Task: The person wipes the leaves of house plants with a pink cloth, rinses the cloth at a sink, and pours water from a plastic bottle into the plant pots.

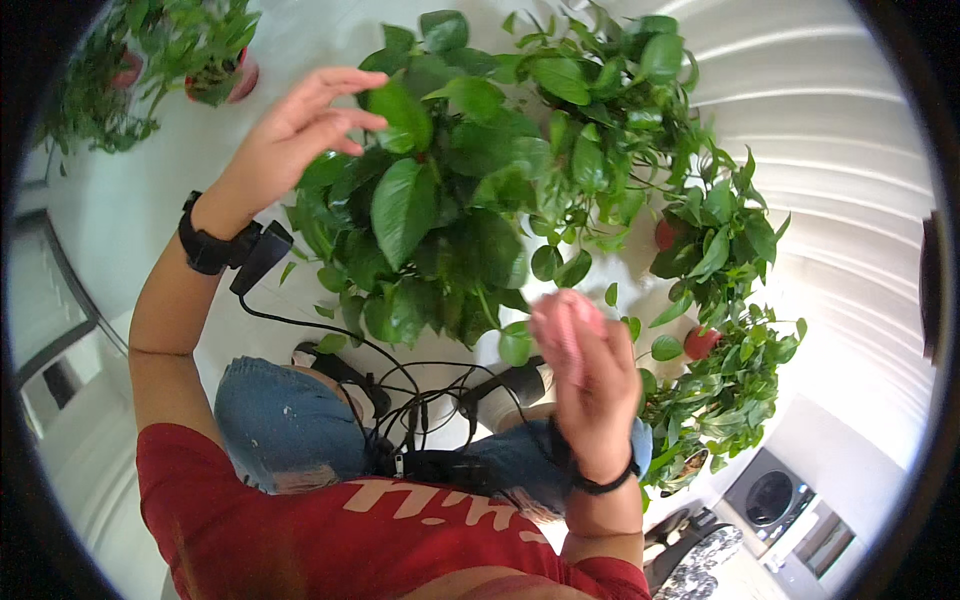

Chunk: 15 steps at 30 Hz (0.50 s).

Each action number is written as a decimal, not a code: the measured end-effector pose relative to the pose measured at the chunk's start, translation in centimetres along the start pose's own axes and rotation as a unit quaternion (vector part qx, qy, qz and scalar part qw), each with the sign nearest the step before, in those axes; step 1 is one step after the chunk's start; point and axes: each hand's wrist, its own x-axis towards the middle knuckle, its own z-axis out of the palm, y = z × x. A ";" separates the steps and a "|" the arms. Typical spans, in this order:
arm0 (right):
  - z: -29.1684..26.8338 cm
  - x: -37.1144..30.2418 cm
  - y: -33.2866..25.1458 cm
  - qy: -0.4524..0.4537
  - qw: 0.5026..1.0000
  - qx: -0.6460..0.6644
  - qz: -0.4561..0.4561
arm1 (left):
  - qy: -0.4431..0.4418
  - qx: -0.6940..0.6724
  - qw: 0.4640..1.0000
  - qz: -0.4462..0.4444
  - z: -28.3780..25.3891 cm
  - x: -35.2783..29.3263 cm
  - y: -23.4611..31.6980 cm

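A person in a red shirt (300,540) faces a large leafy plant (450,235) in the middle of the scene. The left hand (305,120) reaches to its far left side, fingers parted at the edge of a broad green leaf (402,118); whether they touch it, I cannot tell. The right hand (597,390), blurred, is closed around a bunched pink cloth (568,325) at the plant's near right. The step in hand seems to be wiping leaves, between strokes; the next move would call for steadying a leaf from beneath and bringing the cloth to it. Foliage hides any pot under the large plant. A red pot (243,80) at far left holds a leafy plant; a reddish pot (703,343) at right sits among trailing vines (725,375).
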 end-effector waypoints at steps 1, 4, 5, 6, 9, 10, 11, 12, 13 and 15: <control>-0.4 0.5 -0.2 -0.021 1.000 -0.014 -0.014 | 0.019 0.032 0.999 0.030 0.3 1.0 1.4; 0.3 1.3 -0.6 -0.053 0.997 0.059 -0.020 | 0.118 -0.043 0.992 -0.019 3.0 2.2 5.8; 0.5 1.7 -1.1 -0.043 0.996 0.073 -0.033 | 0.135 -0.084 0.987 -0.017 3.8 2.4 6.4; 0.7 2.0 -1.2 -0.043 0.992 0.118 -0.028 | 0.139 -0.103 0.985 -0.023 4.9 2.8 7.3; 0.9 1.9 -1.0 -0.042 0.988 0.150 0.018 | 0.163 -0.154 0.973 -0.053 8.8 3.2 9.8; 0.7 1.9 -0.9 -0.037 0.985 0.165 0.033 | 0.170 -0.153 0.970 -0.077 10.2 3.2 10.4; 0.4 1.8 -0.8 -0.019 0.981 0.188 0.052 | 0.177 -0.154 0.967 -0.101 11.5 2.9 11.1; 0.0 1.7 -0.8 -0.019 0.976 0.201 0.075 | 0.184 -0.154 0.963 -0.125 12.4 2.6 11.9; 0.0 1.3 -0.6 -0.002 0.967 0.238 0.089 | 0.179 -0.166 0.959 -0.142 13.1 2.1 12.5; 1.3 -0.4 0.8 0.034 0.944 0.306 0.117 | 0.172 -0.189 0.951 -0.175 14.5 1.2 14.3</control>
